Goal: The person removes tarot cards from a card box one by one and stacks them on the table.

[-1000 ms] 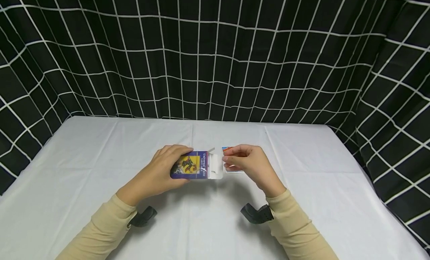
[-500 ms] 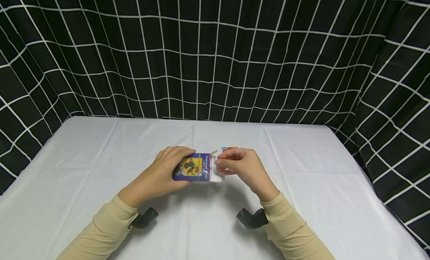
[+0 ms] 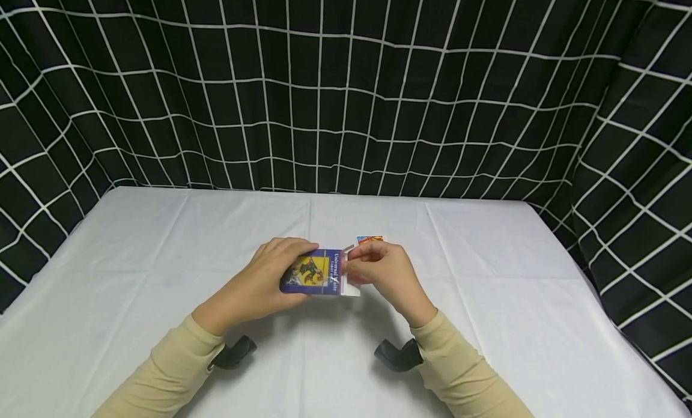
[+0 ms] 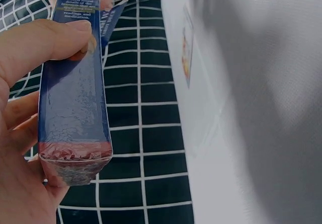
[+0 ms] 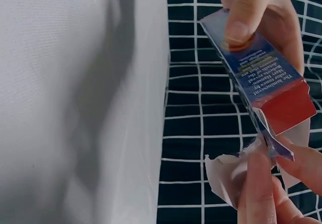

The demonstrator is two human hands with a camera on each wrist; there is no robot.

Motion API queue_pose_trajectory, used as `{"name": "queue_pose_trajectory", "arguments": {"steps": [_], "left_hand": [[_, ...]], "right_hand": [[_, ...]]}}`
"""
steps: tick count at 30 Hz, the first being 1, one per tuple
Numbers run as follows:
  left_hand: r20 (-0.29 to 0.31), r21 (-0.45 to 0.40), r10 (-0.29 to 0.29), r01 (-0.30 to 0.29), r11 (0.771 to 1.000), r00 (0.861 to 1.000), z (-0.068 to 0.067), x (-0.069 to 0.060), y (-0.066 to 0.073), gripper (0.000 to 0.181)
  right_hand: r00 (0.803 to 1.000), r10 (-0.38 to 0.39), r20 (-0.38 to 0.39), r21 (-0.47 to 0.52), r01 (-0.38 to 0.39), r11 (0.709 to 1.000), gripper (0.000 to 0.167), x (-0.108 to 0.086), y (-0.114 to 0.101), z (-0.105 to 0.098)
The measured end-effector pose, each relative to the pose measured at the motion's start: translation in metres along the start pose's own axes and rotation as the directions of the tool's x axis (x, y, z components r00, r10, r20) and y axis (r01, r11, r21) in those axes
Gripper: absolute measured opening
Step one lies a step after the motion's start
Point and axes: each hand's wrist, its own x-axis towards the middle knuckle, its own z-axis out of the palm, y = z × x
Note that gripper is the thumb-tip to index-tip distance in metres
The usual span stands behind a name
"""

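Note:
My left hand point(image 3: 265, 277) grips a blue tarot card box point(image 3: 310, 272), fingers along the far edge and thumb along the near one. The box is held above the table, with its yellow picture facing up and its opened end to the right. In the left wrist view, the narrow side of the box point(image 4: 75, 98) shows under my thumb. My right hand point(image 3: 386, 274) pinches a flap at the opened end. A torn white flap point(image 5: 226, 176) and a red panel point(image 5: 289, 108) show there in the right wrist view. The inside of the box is hidden.
Behind my right hand a colourful card point(image 3: 370, 239) lies on the white-covered table point(image 3: 486, 262), partly hidden by that hand. A black curtain with white grid lines point(image 3: 335, 106) stands behind the table and at both sides. Each wrist carries a dark mount point(image 3: 399, 355).
My right hand has moved left and slightly nearer, from over the card to the opened end of the box. The left hand and the box have shifted slightly right and nearer.

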Motion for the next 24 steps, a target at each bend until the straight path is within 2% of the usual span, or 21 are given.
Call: {"name": "queue_pose_trajectory", "arguments": {"steps": [8,12,18,24], "left_hand": [[-0.005,0.011,-0.001,0.001,1.000,1.000,-0.001,0.000,0.000,0.073],[-0.006,0.016,-0.004,0.004,1.000,1.000,-0.002,0.000,0.000,0.072],[-0.001,0.017,-0.010,0.010,1.000,1.000,-0.002,0.000,0.000,0.072],[0.007,0.022,-0.015,0.015,1.000,1.000,-0.001,0.000,0.000,0.073]], "right_hand": [[1.000,-0.008,0.001,-0.040,0.008,0.999,0.026,0.001,-0.004,-0.006],[0.999,-0.024,0.043,-0.090,0.028,0.996,0.030,0.002,-0.006,-0.014],[0.995,-0.006,0.097,-0.151,0.021,0.988,0.033,0.004,-0.008,-0.026],[0.992,-0.003,0.126,-0.194,0.028,0.981,0.030,0.004,-0.011,-0.033]]}}
